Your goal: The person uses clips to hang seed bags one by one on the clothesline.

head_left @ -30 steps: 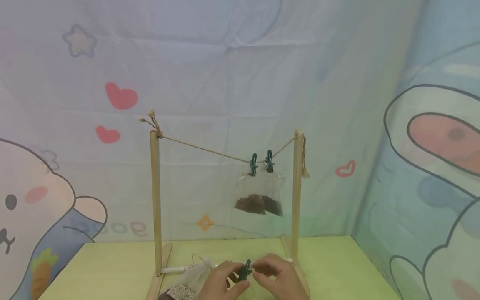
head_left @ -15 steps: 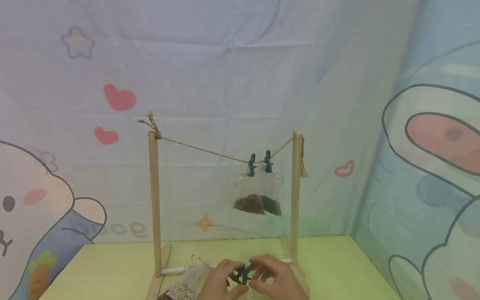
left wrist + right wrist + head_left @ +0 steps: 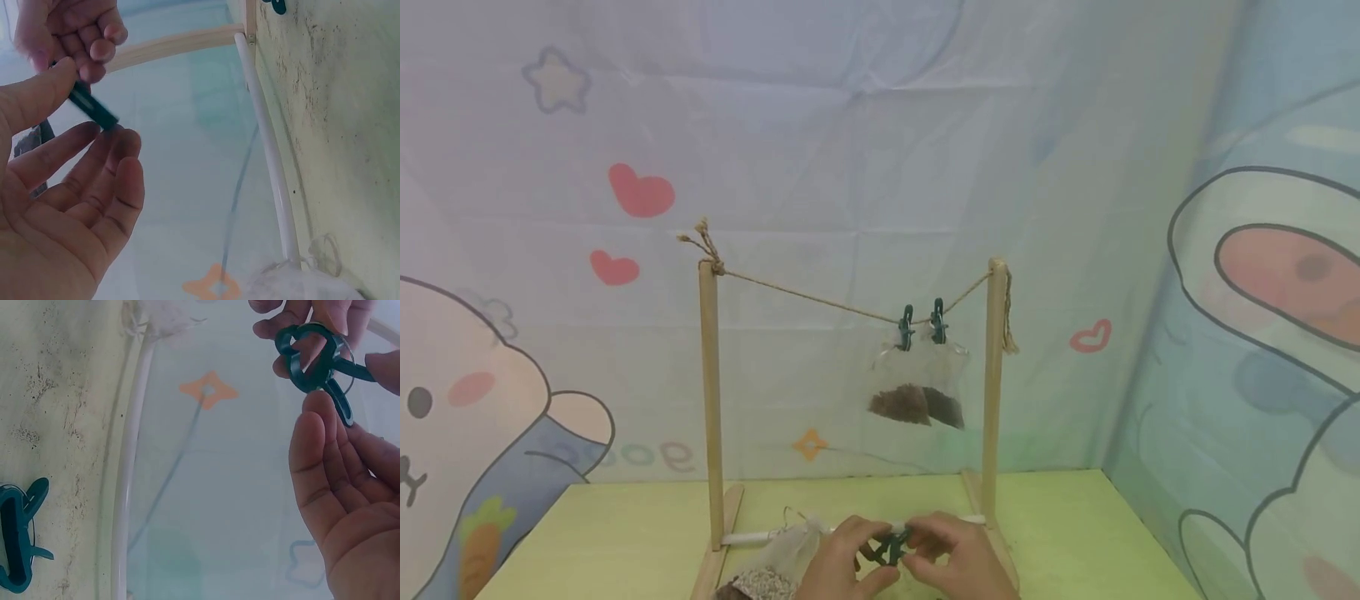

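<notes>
clip (image 3: 891, 551), dark green, is found between both hands, above the table (image 3: 1067, 542), near the lower edge of the head view and below the line of hanging goods. left hand (image 3: 847, 557) pinches the clip between thumb and fingers; the remaining fingers are loosely bent. right hand (image 3: 961, 557) pinches the clip's two handles, thumb against one and fingertips against the other. handles stand apart in the right wrist view; whether the mouth of the clip is parted cannot be told.

loose clip (image 3: 17, 537), of similar green, lies on the table and is partly cut off at the edge of the right wrist view. floor bag (image 3: 786, 554), whitish and sheer, lies on the table just beside the left hand; pale speckled contents are at its lower end, with a brown patch at the corner. white rod (image 3: 747, 539) runs between the bases of two wooden posts and is partly covered by that bag and the hands.

rope (image 3: 808, 297) is tied between left post (image 3: 711, 408) and right post (image 3: 993, 400) and sags toward the right. two green pegs (image 3: 906, 327) on the rope hold two clear bags (image 3: 900, 406) with brown to dark contents, side by side. printed sheet (image 3: 850, 167) forms the backdrop.
</notes>
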Action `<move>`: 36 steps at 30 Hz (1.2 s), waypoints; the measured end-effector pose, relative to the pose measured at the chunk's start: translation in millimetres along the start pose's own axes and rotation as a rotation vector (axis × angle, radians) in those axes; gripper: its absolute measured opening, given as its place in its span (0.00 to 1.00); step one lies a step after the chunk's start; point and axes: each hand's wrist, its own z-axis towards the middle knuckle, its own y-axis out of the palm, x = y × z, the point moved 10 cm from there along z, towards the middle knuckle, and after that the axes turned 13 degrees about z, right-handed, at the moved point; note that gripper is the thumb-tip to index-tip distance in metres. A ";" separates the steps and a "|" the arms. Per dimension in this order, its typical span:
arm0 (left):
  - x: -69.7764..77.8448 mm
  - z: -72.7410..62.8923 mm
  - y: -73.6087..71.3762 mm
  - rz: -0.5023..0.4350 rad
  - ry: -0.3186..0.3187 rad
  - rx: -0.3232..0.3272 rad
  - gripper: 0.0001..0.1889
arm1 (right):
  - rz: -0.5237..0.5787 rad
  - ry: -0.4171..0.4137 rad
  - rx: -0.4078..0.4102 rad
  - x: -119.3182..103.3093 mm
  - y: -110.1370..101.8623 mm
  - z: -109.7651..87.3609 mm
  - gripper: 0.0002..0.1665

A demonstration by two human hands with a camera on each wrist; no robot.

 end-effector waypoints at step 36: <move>-101.0 -10.2 -30.9 0.375 -0.320 0.066 0.21 | -0.029 0.337 0.009 46.8 -13.5 -11.9 0.09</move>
